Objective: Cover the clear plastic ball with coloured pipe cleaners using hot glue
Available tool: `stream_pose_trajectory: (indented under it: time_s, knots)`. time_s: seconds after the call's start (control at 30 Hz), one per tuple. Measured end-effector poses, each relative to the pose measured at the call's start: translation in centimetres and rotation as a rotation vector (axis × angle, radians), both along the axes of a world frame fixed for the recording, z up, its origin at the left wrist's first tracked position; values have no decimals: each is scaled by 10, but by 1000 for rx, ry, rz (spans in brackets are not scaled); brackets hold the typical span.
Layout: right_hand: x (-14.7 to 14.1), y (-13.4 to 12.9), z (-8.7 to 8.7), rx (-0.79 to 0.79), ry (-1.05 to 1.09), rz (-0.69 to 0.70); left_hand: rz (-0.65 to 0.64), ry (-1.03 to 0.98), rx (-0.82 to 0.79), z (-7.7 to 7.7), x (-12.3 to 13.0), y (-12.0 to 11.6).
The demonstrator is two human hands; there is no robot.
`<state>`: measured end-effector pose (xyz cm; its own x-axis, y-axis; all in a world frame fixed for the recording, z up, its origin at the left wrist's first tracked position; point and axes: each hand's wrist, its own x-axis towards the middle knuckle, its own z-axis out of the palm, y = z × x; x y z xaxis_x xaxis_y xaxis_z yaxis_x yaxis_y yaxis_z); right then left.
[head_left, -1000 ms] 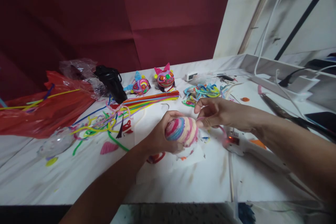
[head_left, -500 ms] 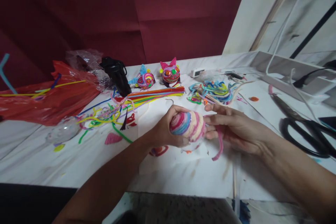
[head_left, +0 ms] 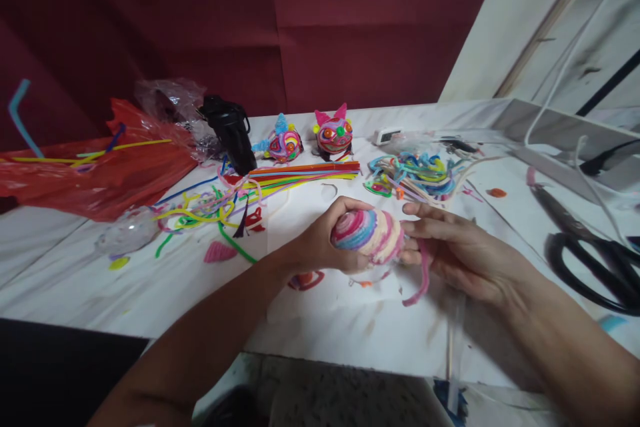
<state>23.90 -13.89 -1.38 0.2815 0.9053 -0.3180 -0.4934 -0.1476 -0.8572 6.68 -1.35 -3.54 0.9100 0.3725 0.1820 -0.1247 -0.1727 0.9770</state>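
Note:
My left hand (head_left: 323, 240) is wrapped round the left side of a ball (head_left: 373, 233) covered in bands of pink, blue and cream pipe cleaner. The ball's lower part looks clear and uncovered, with an orange bit beneath. At the ball's right side, the fingertips of my right hand (head_left: 460, 247) press in, pinching a pink pipe cleaner (head_left: 424, 277) whose loose end dangles below the fingers. The exact pinch point is partly hidden. A red curled piece (head_left: 306, 280) lies on the white sheet below my left wrist.
Two finished-looking animal heads (head_left: 334, 135) stand at the back. Pipe cleaner bundles (head_left: 305, 175) and a coloured pile (head_left: 420, 170) lie before them. Black-handled scissors (head_left: 595, 247) are at right. A black bottle-like object (head_left: 227, 133) and red plastic bag (head_left: 135, 167) are at left.
The view has shifted slightly, so the table's contents sit further right. Both hands keep their hold, and the ball seems turned only a little.

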Motion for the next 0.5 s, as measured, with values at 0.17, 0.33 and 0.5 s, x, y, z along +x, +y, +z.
stream_pose_trajectory:
  time_s: [0.17, 0.33, 0.5]
  knots:
    - [-1, 0, -3, 3, -4, -3, 21, 6, -13, 2, 1, -2]
    - [2, 0, -6, 14, 20, -10, -1, -25, -49, -2, 2, 0]
    - [4, 0, -7, 53, 3, -5, -9, -21, -86, -4, 1, 3]
